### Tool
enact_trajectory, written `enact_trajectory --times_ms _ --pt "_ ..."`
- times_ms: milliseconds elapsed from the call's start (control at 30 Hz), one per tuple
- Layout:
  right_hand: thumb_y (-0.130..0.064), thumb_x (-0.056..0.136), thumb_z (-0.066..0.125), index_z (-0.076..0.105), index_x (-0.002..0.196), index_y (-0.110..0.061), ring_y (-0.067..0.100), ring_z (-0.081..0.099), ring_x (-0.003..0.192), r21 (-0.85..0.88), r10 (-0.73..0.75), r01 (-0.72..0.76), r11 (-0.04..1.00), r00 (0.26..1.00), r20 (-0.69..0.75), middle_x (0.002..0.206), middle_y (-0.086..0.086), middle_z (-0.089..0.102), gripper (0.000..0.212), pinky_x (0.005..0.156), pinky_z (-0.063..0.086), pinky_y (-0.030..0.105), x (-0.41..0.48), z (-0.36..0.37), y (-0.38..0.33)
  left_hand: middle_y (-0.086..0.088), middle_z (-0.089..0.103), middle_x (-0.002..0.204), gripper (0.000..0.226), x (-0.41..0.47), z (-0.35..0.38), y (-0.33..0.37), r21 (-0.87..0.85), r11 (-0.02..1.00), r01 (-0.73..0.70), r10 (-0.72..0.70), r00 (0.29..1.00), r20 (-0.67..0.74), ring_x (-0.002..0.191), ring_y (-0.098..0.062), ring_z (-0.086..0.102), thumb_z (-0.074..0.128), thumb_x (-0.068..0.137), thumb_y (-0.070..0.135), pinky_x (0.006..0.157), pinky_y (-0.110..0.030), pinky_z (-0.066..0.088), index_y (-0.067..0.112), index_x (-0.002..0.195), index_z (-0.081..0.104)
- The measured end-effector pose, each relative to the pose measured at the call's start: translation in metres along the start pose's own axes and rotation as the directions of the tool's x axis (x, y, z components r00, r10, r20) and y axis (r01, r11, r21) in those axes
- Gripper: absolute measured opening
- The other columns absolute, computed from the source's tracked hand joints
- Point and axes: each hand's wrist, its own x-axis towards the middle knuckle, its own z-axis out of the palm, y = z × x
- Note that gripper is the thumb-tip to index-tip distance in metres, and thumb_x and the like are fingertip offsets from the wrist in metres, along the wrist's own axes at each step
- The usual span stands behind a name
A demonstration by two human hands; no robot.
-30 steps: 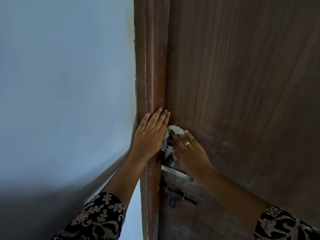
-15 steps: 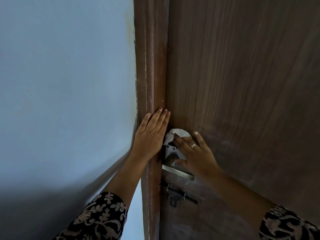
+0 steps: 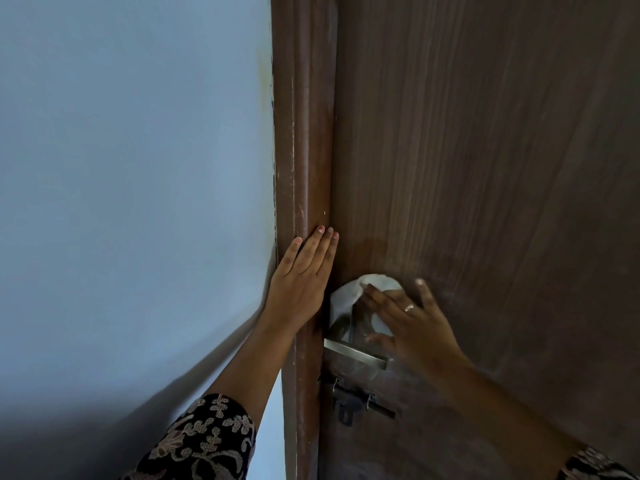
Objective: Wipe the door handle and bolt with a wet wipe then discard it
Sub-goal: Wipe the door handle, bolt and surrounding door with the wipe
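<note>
Right hand presses the white wipe against the plate above the door handle, left hand flat on the frame; loosely bunched, it could slip before reaching the bolt.

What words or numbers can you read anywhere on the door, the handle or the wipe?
None: no words, numbers or signs can be read anywhere in this picture.
The door, the door handle, the bolt and the wet wipe all look plain.
The sleeve has only a flower pattern, not letters.
</note>
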Motion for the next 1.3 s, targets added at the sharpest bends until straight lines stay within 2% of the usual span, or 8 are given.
enact_trajectory --times_ms 167,367,500,633,733,900,1133,1300 --pt "-0.061 0.089 0.029 0.036 0.142 -0.018 0.023 0.042 0.129 0.025 0.212 -0.211 0.977 0.968 -0.131 0.151 0.001 0.035 0.069 0.112 -0.005 0.058 0.015 -0.014 0.016 -0.007 0.034 0.153 0.053 -0.001 -0.001 0.005 -0.008 0.999 0.046 -0.046 0.999 -0.002 0.142 -0.022 0.029 0.023 0.096 0.02 0.118 -0.041 0.004 0.01 0.147 0.03" --pt "-0.062 0.08 0.055 0.04 0.141 -0.02 0.018 0.049 0.128 0.003 -0.042 0.042 0.999 0.999 -0.021 0.147 -0.001 0.043 0.076 0.109 0.012 0.056 0.005 0.0 -0.013 -0.006 0.031 0.154 0.056 -0.002 -0.004 0.004 0.025 0.999 0.037 -0.037 0.999 -0.009 0.143 -0.02 0.025 0.033 0.095 0.029 0.118 -0.037 0.013 0.011 0.148 0.026" --pt "-0.06 0.088 0.03 0.037 0.144 -0.024 0.015 0.05 0.126 -0.005 0.019 -0.019 1.0 0.999 -0.03 0.15 -0.006 0.038 0.067 0.111 -0.001 0.057 -0.018 0.0 0.013 -0.007 0.029 0.155 0.056 -0.001 -0.004 0.006 0.033 0.998 0.046 -0.046 0.999 -0.004 0.143 -0.021 0.011 0.033 0.094 0.023 0.118 -0.04 -0.001 0.009 0.148 0.025" --pt "-0.057 0.091 0.029 0.03 0.145 -0.021 0.02 0.041 0.129 -0.004 0.183 -0.185 0.983 0.977 -0.109 0.154 -0.002 0.031 0.065 0.111 -0.008 0.06 -0.01 -0.009 0.034 -0.007 0.028 0.155 0.053 0.0 -0.001 0.012 0.028 0.995 0.095 -0.095 0.995 -0.008 0.143 -0.021 0.014 0.023 0.096 0.021 0.118 -0.039 -0.001 0.01 0.148 0.023" --pt "-0.061 0.088 0.038 0.039 0.142 -0.019 0.023 0.043 0.131 -0.039 0.13 -0.135 0.99 0.985 -0.111 0.15 0.001 0.038 0.068 0.11 0.001 0.06 0.0 -0.006 0.016 -0.005 0.029 0.155 0.052 0.001 -0.001 0.014 0.018 0.991 0.13 -0.129 0.991 -0.035 0.144 -0.019 0.019 0.021 0.097 0.021 0.12 -0.037 0.007 0.011 0.148 0.024" --pt "-0.06 0.079 0.055 0.043 0.141 -0.024 0.014 0.051 0.124 -0.111 -0.038 0.037 0.993 0.999 -0.007 0.149 -0.007 0.039 0.072 0.107 0.025 0.056 -0.032 0.016 0.005 -0.005 0.02 0.157 0.053 -0.001 0.0 0.009 0.019 0.991 0.136 -0.135 0.99 -0.042 0.144 -0.018 0.01 0.014 0.097 0.016 0.117 -0.039 -0.002 0.01 0.149 0.017" --pt "-0.059 0.091 0.032 0.029 0.146 -0.022 0.021 0.041 0.125 -0.069 0.294 -0.314 0.947 0.932 -0.212 0.153 -0.003 0.03 0.066 0.109 -0.002 0.064 -0.033 -0.006 0.046 -0.006 0.026 0.156 0.054 0.0 -0.003 0.013 -0.023 0.982 0.189 -0.19 0.98 -0.057 0.144 -0.018 0.011 0.029 0.096 0.018 0.117 -0.039 0.0 0.01 0.149 0.021" --pt "-0.058 0.088 0.035 0.027 0.145 -0.024 0.018 0.05 0.126 -0.117 0.097 -0.115 0.986 0.984 -0.151 0.15 -0.004 0.038 0.067 0.107 0.016 0.058 -0.031 0.001 0.018 -0.008 0.025 0.156 0.059 0.001 -0.007 0.012 -0.048 0.97 0.24 -0.242 0.97 -0.022 0.144 -0.02 0.007 0.039 0.095 0.019 0.118 -0.039 0.0 0.009 0.15 0.018"
